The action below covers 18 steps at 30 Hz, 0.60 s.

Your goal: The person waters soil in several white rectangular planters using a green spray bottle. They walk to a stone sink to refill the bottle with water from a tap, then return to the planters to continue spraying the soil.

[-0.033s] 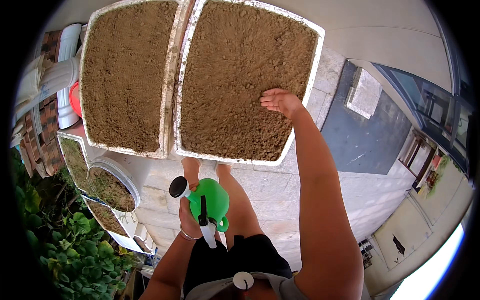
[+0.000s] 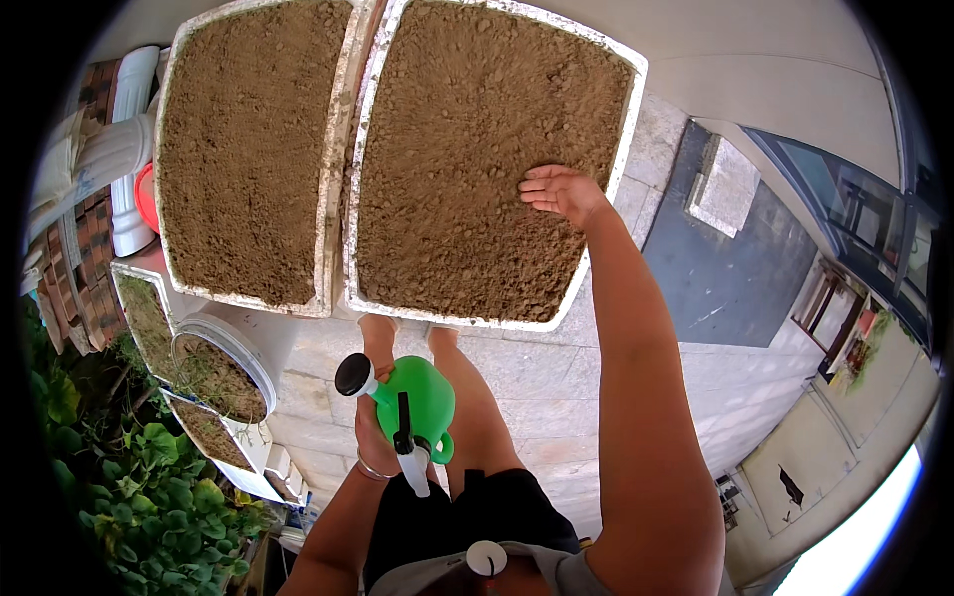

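Note:
My left hand [image 2: 369, 429] is wrapped round a green watering can [image 2: 421, 389], held in front of my legs. The can has a round black head on a white neck, a black lever, a white spout piece and a small green loop handle. My right hand [image 2: 564, 195] is open over the right-hand white planter box [image 2: 452, 318], its palm partly turned up and fingers stretched left. Its fingertips are at or just above the brown soil [image 2: 457, 129]; contact is hard to tell. Nothing shows in that palm.
A second soil-filled white box [image 2: 248, 301] stands close on the left. Beyond it are white pipes [image 2: 132, 189] and a red round thing [image 2: 147, 197]. A round bucket [image 2: 260, 363] of soil and leafy plants [image 2: 164, 482] lie lower left. A pale slab [image 2: 725, 189] rests on a dark panel [image 2: 715, 268] at right.
My right hand has shifted very slightly away from me and to the right over the soil. The watering can stays in my left hand, almost unmoved.

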Each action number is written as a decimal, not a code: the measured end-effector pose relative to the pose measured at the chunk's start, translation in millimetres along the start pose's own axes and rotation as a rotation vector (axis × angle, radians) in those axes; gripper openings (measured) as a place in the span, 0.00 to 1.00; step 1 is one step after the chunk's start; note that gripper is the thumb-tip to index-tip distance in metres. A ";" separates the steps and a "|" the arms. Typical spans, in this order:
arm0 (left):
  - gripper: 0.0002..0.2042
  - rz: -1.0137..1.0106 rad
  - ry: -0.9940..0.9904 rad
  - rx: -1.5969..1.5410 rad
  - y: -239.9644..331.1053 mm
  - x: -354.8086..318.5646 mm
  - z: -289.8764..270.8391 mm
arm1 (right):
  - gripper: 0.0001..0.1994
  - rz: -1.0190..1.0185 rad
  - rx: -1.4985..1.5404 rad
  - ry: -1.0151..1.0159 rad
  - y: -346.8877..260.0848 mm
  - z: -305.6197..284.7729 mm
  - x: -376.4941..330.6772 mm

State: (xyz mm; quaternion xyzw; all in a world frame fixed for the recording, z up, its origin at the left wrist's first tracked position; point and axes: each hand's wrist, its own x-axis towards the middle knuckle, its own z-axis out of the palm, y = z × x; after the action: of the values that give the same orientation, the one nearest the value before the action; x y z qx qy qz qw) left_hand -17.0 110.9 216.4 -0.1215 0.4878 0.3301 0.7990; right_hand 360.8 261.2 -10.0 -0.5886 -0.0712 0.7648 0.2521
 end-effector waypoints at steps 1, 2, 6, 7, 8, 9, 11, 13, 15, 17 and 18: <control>0.28 -0.027 -0.021 -0.003 0.7 7.0 1.7 | 0.18 -0.032 0.028 0.008 -18.2 -9.3 4.8; 0.29 -0.007 0.013 0.061 -1.9 12.5 -2.6 | 0.18 -0.083 0.035 0.022 -36.5 -20.7 11.5; 0.28 0.052 0.137 0.117 -4.0 26.4 0.4 | 0.19 -0.393 0.144 0.159 -105.0 -37.2 35.7; 0.27 0.130 0.143 0.338 -7.2 30.7 -14.1 | 0.20 -0.529 0.211 0.201 -115.8 -34.7 42.1; 0.27 0.205 0.151 0.557 -8.9 39.2 -25.0 | 0.20 -0.607 0.147 0.334 -125.8 -28.0 42.4; 0.26 0.195 0.139 0.559 -9.2 38.7 -33.7 | 0.20 -0.473 0.117 0.286 -117.1 -24.4 45.5; 0.25 0.163 0.106 0.558 -3.5 39.9 -24.4 | 0.20 -0.223 0.041 0.200 -102.7 -26.1 42.7; 0.25 0.047 0.033 0.161 1.1 40.1 -7.4 | 0.19 -0.201 0.093 0.144 -100.5 -29.4 49.0; 0.24 0.031 0.007 0.170 3.8 42.8 -7.0 | 0.19 -0.256 0.139 0.147 -112.4 -30.1 53.9; 0.23 0.009 -0.002 0.127 6.6 44.6 -4.9 | 0.18 -0.446 0.176 0.257 -136.7 -34.3 62.6; 0.23 -0.010 0.003 0.076 7.2 46.0 -2.5 | 0.18 -0.577 0.215 0.326 -147.4 -36.0 67.2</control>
State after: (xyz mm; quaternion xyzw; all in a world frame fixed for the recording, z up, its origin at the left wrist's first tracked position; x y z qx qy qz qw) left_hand -9.4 133.8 176.5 -0.0940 0.5004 0.3071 0.8040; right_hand 426.9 413.1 -19.0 -0.6286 -0.1124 0.5612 0.5266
